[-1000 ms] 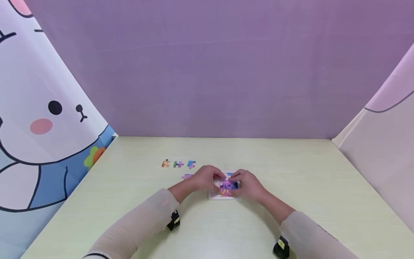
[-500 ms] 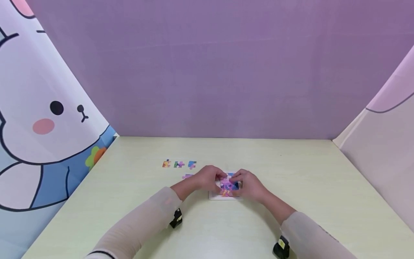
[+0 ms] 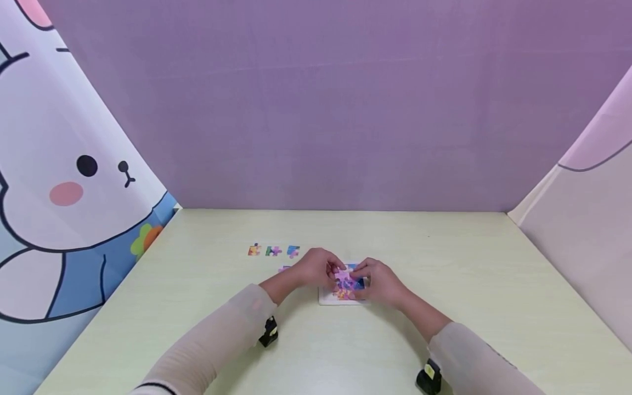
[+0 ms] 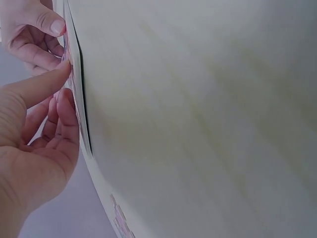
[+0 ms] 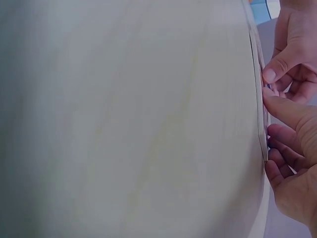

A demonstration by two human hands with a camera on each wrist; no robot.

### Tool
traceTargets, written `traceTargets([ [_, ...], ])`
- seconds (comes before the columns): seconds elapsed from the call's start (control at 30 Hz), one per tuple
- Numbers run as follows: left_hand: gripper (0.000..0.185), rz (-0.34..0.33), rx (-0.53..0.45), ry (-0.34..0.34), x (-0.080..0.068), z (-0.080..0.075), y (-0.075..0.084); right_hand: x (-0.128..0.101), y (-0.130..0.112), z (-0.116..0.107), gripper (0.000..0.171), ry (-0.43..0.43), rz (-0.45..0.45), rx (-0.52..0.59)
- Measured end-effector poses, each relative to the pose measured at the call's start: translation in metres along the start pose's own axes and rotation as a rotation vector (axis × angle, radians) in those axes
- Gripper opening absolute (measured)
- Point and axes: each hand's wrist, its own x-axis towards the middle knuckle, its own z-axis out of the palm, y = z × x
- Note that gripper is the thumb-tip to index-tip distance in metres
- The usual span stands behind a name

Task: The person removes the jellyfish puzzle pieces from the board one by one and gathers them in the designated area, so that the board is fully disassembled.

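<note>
A small, colourful jigsaw puzzle [image 3: 348,284], mostly pink and purple, lies in a white tray [image 3: 327,302] on the table. At its left side my left hand [image 3: 314,269] pinches a pink puzzle piece [image 3: 340,273] close over the picture. In the left wrist view, this hand's thumb tip reaches the puzzle's surface and the other fingers curl beside it. My right hand [image 3: 381,282] grips the puzzle from the right, thumb at the near side and fingertips at the far side. The fingers hide parts of the picture and of the tray's rim.
Three loose puzzle pieces, one orange [image 3: 254,250], one green and pink [image 3: 273,251] and one blue and pink [image 3: 293,251], lie in a row at the back left. A purple piece [image 3: 283,269] shows partly behind the left wrist. A purple curtain [image 3: 345,109] hangs behind the table.
My left hand has risen slightly, and its thumb and fingers have drawn closer together. More of the puzzle's lower left shows now. The right hand stays at its place.
</note>
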Motion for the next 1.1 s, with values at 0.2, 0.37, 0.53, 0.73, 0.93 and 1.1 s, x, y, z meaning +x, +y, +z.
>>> traceTargets([
  [0.2,0.034,0.018,-0.014,0.017,0.0,-0.001,-0.004,0.001,0.0,0.0,0.043,0.006,-0.001,-0.001],
  [0.37,0.035,0.032,-0.006,0.018,0.0,-0.001,-0.006,0.001,0.001,0.0,0.043,0.005,0.01,0.003],
  [0.53,0.035,0.047,0.002,0.032,-0.002,-0.002,-0.007,0.001,0.001,-0.001,0.044,-0.002,-0.007,0.003],
  [0.73,0.034,0.066,-0.033,0.049,-0.01,-0.007,-0.009,0.0,-0.001,-0.002,0.044,-0.011,-0.031,-0.006],
  [0.93,0.037,0.131,-0.074,0.033,-0.019,-0.015,-0.012,-0.001,-0.002,-0.002,0.044,-0.01,-0.027,-0.011],
  [1.1,0.038,0.17,-0.11,0.034,-0.025,-0.019,-0.016,-0.001,-0.003,-0.001,0.044,-0.005,-0.021,-0.018],
])
